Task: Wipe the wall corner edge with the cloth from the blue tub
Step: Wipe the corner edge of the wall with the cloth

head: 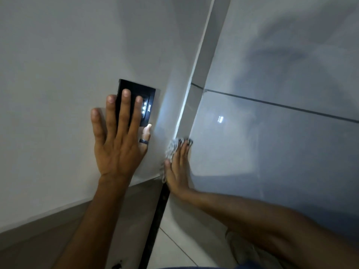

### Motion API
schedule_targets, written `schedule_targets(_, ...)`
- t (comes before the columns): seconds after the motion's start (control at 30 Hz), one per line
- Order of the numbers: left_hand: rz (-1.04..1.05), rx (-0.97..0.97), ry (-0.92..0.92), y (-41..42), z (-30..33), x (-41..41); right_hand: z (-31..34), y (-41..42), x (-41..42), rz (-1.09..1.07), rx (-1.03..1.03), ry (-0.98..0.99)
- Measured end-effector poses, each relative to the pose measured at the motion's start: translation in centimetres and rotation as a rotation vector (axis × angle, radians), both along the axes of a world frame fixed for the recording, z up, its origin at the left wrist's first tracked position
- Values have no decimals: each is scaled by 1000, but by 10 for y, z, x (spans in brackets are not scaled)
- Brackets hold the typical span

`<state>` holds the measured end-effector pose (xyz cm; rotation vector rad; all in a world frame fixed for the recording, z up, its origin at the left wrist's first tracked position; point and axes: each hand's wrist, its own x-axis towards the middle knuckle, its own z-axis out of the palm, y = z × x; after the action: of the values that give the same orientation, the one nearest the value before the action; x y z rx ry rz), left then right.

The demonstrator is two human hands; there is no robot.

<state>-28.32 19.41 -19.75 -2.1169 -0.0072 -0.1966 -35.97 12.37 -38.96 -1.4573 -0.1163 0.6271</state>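
Observation:
The wall corner edge [191, 80] runs as a pale strip from the top middle down to the floor, between a white painted wall and glossy grey tiles. My right hand [177, 167] lies flat against this edge low down, pressing a grey-and-white patterned cloth [172, 148] onto it; the cloth shows above and beside my fingers. My left hand [118, 140] rests flat on the white wall with fingers spread, partly covering a black switch plate [142, 92]. A dark ring sits on its thumb. The blue tub is out of view.
The switch plate has small lit indicators [144, 108], reflected on the glossy tile wall [272, 142] to the right. A dark floor strip [155, 226] runs from the corner's base towards me. Light floor tiles [174, 245] lie right of it.

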Motion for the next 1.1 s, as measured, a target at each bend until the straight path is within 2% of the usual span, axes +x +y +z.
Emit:
schedule_targets(0.27, 5, -4, 1, -3, -1, 1, -14, 25, 202, -377, -114, -226)
schedule_targets(0.37, 7, 14, -15, -4, -2, 4, -13, 29, 227, -411, -135, -232)
schedule_targets(0.43, 10, 13, -19, -4, -3, 6, -7, 31, 214, -406, -145, -162)
schedule_targets(0.53, 16, -2, -21, -5, -4, 6, -2, 28, 142, -343, -130, -39)
schedule_targets(0.63, 15, 2, -15, -5, -2, 4, 7, 20, 53, -206, -84, -11)
schedule_targets(0.7, 3, -5, -18, -3, -1, 2, 9, 23, 39, -193, -104, -9)
schedule_targets(0.8, -7, -31, -20, -1, 0, 0, 6, 29, 91, -283, -139, -47)
schedule_targets(0.97, -1, -27, -22, -2, -3, 3, -10, 28, 233, -394, -150, -215)
schedule_targets(1.1, 21, -45, -33, -1, -8, 9, -5, 29, 330, -469, -170, -154)
